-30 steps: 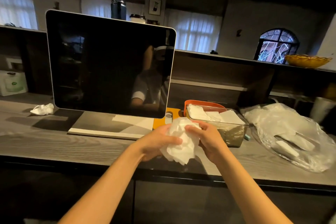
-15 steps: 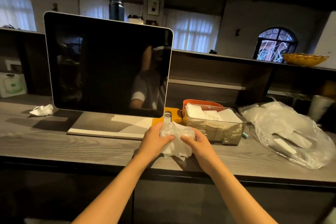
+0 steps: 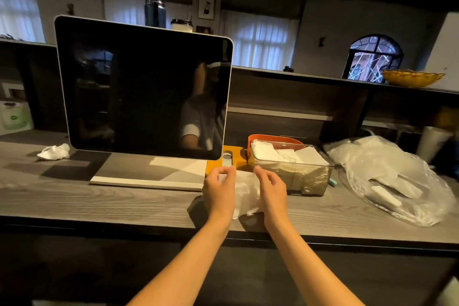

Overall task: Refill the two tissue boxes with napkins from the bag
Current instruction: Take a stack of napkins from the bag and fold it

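Note:
A crumpled white napkin bundle lies on the wooden counter between my hands. My left hand is at its left side, with curled fingers holding its upper edge. My right hand is against its right side, fingers loosely curled above it. Just behind stands a clear tissue box filled with white napkins, and an orange box peeks out behind that. An orange lid with an oval slot lies flat beside them. The clear plastic bag with a few napkins inside lies to the right.
A large dark monitor on a flat base stands at the left. A crumpled tissue lies beside it. A raised shelf behind carries a yellow bowl. A cup stands at the far right. The counter's front edge is close to me.
Both hands carried the napkin bundle from mid-air down onto the counter in front of the boxes, and their grip has loosened, the right hand's fingers lifting off.

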A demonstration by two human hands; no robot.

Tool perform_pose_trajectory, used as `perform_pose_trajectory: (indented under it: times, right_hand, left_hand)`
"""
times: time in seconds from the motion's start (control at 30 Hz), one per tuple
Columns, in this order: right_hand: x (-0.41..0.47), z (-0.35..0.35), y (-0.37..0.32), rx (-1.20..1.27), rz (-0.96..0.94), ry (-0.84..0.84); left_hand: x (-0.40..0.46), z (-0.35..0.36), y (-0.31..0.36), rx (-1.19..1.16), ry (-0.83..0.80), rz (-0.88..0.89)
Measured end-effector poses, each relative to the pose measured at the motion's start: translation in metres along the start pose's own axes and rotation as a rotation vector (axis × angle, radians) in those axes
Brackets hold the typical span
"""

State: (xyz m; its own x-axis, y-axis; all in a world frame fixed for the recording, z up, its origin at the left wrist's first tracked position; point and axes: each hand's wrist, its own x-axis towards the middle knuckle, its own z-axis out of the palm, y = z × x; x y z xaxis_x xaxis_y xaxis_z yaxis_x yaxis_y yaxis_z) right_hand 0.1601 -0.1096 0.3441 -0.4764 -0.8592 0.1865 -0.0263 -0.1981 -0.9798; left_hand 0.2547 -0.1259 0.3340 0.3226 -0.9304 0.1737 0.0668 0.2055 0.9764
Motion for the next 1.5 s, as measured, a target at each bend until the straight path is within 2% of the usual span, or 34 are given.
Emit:
perform_pose_trajectory:
  times: [0.1,0.2,0.3,0.4,0.53,0.7,0.87,0.97,1.07,1.17,1.23,1.3,1.37,1.4,1.43,1.5]
  right_hand:
    - [0.005,-0.001,0.008,-0.097,0.019,0.064]
    - [0.007,0.000,0.010,-0.118,-0.011,0.065]
    - [0.007,0.002,0.011,-0.083,-0.015,0.050]
    - [0.010,0.000,0.017,-0.150,-0.014,0.098]
    - [0.009,0.001,0.018,-0.148,-0.063,0.053]
    - [0.009,0.002,0.020,-0.206,-0.021,0.077]
    - [0.006,0.002,0.019,-0.240,-0.060,0.007]
    - [-0.001,0.002,0.009,-0.181,-0.058,-0.041]
    - [-0.009,-0.004,-0.010,0.008,0.055,-0.231]
    - [-0.015,-0.016,-0.021,0.013,0.052,-0.472]
    - [-0.012,-0.025,-0.027,-0.046,0.058,-0.496]
    - [-0.005,-0.034,-0.037,-0.058,0.090,-0.409]
    - [0.006,-0.045,-0.046,-0.128,-0.032,-0.264]
    - [0.011,-0.050,-0.049,-0.243,-0.170,-0.193]
    - [0.013,-0.054,-0.052,-0.400,-0.316,-0.137]
    - [0.012,-0.056,-0.053,-0.702,-0.535,-0.128]
  left_hand:
    - [0.003,-0.003,-0.002,0.084,0.056,0.007]
    - [0.005,-0.002,-0.006,0.082,-0.037,-0.012]
    - [0.006,-0.002,-0.004,0.063,-0.005,0.000]
    - [0.007,-0.005,-0.003,0.140,0.022,0.023]
    - [0.005,-0.003,-0.005,0.119,-0.063,0.005]
    - [0.006,0.000,-0.004,0.215,-0.057,0.047]
    - [0.006,-0.003,0.002,0.415,-0.207,0.117]
    - [0.005,-0.004,0.008,0.478,-0.177,0.134]
    - [0.011,-0.009,0.022,0.414,-0.051,0.149]
    - [0.016,-0.014,0.034,0.451,-0.068,0.200]
    - [0.017,-0.014,0.037,0.439,-0.143,0.157]
    - [0.018,-0.015,0.037,0.359,-0.166,0.078]
    - [0.016,-0.019,0.035,0.266,-0.127,0.048]
    - [0.013,-0.021,0.034,0.196,-0.133,0.021]
    - [0.008,-0.023,0.034,0.097,-0.177,-0.047]
    - [-0.003,-0.021,0.037,-0.164,-0.393,-0.323]
